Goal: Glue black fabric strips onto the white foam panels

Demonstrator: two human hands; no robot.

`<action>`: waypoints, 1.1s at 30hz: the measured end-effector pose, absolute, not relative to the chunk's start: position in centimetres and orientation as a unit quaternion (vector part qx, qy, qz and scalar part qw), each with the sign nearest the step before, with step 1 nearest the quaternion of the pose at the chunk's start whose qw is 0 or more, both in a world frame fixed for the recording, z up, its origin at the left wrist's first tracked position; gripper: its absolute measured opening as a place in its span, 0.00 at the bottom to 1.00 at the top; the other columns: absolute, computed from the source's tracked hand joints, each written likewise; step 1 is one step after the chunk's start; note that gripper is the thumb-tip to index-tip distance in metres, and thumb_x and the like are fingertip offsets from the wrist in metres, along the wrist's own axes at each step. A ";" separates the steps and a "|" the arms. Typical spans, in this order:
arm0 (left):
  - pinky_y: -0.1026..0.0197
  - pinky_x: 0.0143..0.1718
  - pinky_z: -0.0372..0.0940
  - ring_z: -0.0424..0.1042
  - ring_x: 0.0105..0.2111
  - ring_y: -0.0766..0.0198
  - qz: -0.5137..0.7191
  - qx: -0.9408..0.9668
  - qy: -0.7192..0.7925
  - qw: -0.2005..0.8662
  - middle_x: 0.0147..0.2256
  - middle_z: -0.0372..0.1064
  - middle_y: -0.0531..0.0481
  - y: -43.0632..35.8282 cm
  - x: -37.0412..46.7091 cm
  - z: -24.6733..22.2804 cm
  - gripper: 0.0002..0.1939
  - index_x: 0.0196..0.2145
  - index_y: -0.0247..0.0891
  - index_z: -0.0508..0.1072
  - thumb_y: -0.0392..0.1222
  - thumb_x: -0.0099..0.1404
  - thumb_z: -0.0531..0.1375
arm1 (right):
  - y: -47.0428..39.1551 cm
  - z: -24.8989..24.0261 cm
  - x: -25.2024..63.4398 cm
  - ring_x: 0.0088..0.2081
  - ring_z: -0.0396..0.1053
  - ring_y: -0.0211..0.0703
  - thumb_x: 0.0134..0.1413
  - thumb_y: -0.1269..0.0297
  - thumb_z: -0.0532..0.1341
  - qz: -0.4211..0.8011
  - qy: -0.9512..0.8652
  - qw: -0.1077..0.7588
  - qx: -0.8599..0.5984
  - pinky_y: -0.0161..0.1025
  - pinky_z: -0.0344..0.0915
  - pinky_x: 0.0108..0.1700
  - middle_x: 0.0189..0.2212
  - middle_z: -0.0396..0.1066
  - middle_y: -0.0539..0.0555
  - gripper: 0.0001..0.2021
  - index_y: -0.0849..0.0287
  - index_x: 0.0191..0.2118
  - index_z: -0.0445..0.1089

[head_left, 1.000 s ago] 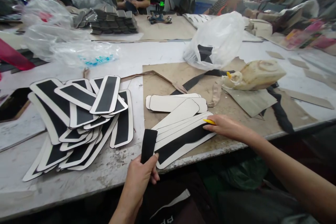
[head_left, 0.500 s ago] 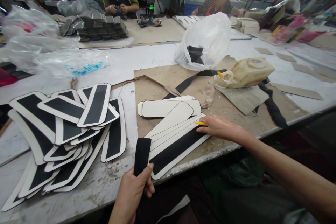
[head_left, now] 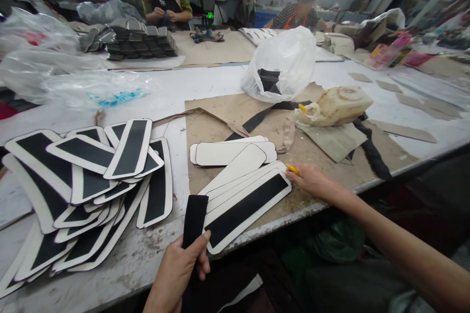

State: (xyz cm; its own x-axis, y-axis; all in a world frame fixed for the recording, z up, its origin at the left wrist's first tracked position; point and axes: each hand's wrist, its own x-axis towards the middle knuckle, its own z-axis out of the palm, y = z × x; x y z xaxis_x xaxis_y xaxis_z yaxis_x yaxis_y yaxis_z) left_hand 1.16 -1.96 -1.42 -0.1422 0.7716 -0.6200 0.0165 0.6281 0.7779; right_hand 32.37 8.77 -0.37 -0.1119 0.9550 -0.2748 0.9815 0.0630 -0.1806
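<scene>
My left hand point(head_left: 183, 266) grips black strips point(head_left: 194, 219) at the table's front edge, its thumb by the near corner of a white piece with a black strip on it point(head_left: 246, 212). That piece lies on top of fanned white pieces point(head_left: 235, 172). At its far end, my right hand point(head_left: 310, 181) pinches a small yellow tool point(head_left: 293, 170). More white pieces point(head_left: 235, 153) lie just behind. On the left is a loose pile of white-bordered pieces with black middles point(head_left: 130, 149).
Behind the work stand a plastic bag with dark pieces point(head_left: 281, 66) and a stained yellowish container point(head_left: 340, 106) on brown board point(head_left: 205, 178). Clear plastic bags point(head_left: 73, 76) lie back left. Two people point(head_left: 165, 2) are across the table.
My right hand has moved off the black strip to just beyond the white piece's far end, and the strip's end is now uncovered. The whole view has shifted slightly.
</scene>
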 end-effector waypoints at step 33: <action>0.60 0.35 0.68 0.73 0.41 0.54 0.502 0.193 0.646 0.541 0.41 0.74 0.44 -4.4 -0.9 -1.4 0.23 0.45 0.37 0.69 0.54 0.56 0.60 | 2.6 2.1 29.6 0.23 0.56 0.40 0.54 0.47 0.49 -0.285 0.702 -0.071 0.649 0.40 0.55 0.28 0.19 0.57 0.48 0.17 0.54 0.24 0.54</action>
State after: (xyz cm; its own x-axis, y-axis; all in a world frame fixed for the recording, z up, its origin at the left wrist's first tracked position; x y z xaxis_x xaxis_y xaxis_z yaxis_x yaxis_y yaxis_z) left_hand -0.95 -4.42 -1.39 -0.3402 0.7931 -0.5053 -0.2935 0.4209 0.8583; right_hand 29.60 2.64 2.06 -0.1469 0.9516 -0.2699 0.8708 -0.0050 -0.4916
